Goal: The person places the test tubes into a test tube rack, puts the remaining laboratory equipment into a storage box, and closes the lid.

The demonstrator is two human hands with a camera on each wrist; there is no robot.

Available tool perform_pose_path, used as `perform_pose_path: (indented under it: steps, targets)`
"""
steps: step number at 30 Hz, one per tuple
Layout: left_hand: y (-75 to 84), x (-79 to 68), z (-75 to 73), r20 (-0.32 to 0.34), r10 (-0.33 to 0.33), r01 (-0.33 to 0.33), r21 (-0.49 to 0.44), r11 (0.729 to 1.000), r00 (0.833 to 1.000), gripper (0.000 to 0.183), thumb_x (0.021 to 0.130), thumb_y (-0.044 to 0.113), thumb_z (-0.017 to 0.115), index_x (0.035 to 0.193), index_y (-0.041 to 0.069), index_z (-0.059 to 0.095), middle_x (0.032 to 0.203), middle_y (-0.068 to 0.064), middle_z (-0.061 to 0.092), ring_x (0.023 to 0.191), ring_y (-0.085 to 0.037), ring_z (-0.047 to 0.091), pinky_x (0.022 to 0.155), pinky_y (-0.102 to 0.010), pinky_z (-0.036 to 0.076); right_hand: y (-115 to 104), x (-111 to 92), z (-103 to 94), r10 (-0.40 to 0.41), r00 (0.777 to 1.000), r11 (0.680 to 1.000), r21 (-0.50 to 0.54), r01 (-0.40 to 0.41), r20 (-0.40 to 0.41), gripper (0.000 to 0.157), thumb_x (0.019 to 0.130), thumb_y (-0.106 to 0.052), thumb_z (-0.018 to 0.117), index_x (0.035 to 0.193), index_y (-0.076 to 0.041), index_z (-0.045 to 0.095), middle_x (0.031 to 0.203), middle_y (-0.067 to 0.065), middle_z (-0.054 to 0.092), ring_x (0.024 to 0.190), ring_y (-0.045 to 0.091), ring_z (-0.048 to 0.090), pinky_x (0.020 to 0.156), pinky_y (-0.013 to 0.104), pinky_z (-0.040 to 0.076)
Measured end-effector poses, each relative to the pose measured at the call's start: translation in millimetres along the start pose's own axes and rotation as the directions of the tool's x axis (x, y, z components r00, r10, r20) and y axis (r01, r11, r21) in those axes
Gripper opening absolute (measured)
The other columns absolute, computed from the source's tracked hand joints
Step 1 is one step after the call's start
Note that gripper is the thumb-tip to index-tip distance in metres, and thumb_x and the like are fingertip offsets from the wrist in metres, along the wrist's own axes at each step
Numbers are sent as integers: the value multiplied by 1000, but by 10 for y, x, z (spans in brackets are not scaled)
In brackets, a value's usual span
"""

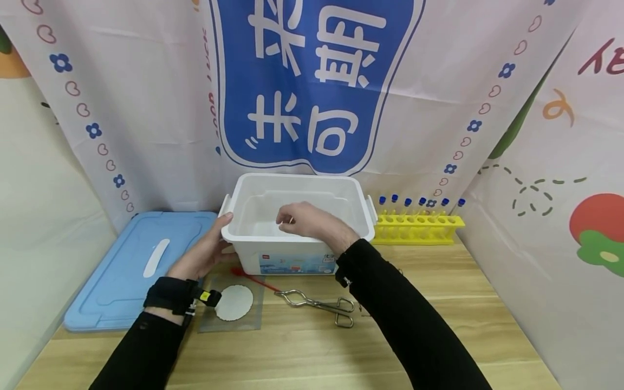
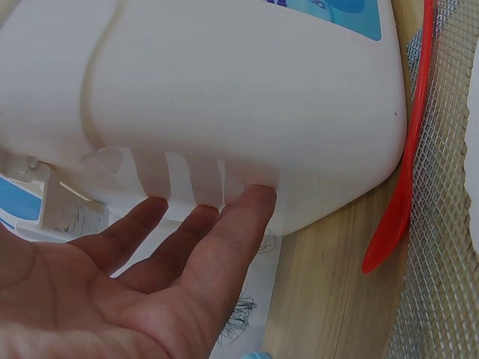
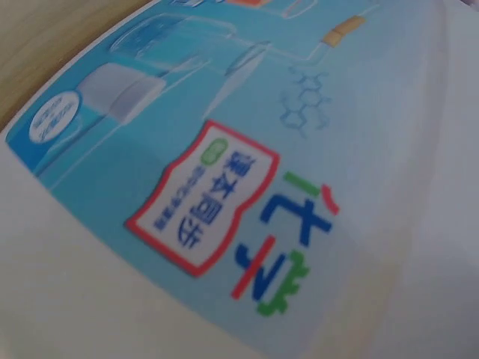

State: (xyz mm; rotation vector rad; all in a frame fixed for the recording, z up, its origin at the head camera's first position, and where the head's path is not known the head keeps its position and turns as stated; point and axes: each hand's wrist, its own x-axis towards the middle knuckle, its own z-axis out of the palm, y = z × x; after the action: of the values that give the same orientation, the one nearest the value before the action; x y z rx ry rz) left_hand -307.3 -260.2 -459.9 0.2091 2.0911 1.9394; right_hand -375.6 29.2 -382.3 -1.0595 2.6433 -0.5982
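Note:
A white plastic box (image 1: 297, 246) with a blue printed label (image 3: 217, 149) stands at the back of the table, its top uncovered. My left hand (image 1: 207, 246) is at its left end, thumb by the rim. In the left wrist view its extended fingers (image 2: 217, 247) touch the outer wall under the handle (image 2: 63, 206). My right hand (image 1: 309, 219) reaches over the front rim into the box, fingers bent towards the thumb. I cannot tell whether it holds anything. The right wrist view shows only the box's labelled front, not the hand.
Left lies a blue lid (image 1: 117, 271). Before the box are a wire gauze (image 1: 251, 319) with a white round centre, a red spoon (image 1: 260, 281) and metal crucible tongs (image 1: 317, 303). A yellow rack (image 1: 414, 241) of blue-capped tubes stands right, near the curtain (image 1: 414, 135).

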Motion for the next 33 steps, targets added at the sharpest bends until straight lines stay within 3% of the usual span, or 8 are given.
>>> perform_pose_path:
  steps: [6,10,20,26,33]
  targets:
    - [17,9,-15,-5,-9,9,2,1000,1000,96,117,77,26,190,20,4,191,-30,21,181,-56,21,133,-86,37,-42,-67,-59,-19,979,1000,17,23,-203,27,120,-18,66,141,-8,79,139,10,82,130,25,78,115,41,63]
    - [9,2,-24,-14,-16,16,3,1000,1000,96,117,77,26,190,20,4,190,-30,23,181,-57,22,133,-85,38,-104,-203,-123,4,960,1000,-5,-6,-279,28,120,-20,67,143,-8,78,146,11,80,135,27,77,120,44,62]
    - [-15,-11,-13,-18,-11,11,4,1000,1000,95,117,77,25,190,19,4,190,-31,22,180,-56,24,132,-86,39,-45,-767,-375,121,932,992,84,-98,-343,43,121,-28,67,159,-7,68,165,14,69,154,36,68,131,54,55]
    - [-20,1,-6,-19,-8,8,1,1000,1000,95,117,76,25,190,17,6,189,-32,22,180,-56,24,133,-86,38,156,-1069,-443,202,885,979,122,-165,-420,47,120,-29,69,162,-9,66,172,16,63,165,40,57,138,62,46]
    - [-3,13,0,-23,-14,14,-1,1000,1000,96,117,77,27,190,18,5,190,-32,21,180,-56,23,133,-86,37,384,-1322,-413,326,835,943,209,-258,-443,55,121,-31,66,171,-10,57,184,20,49,174,44,45,142,69,39]
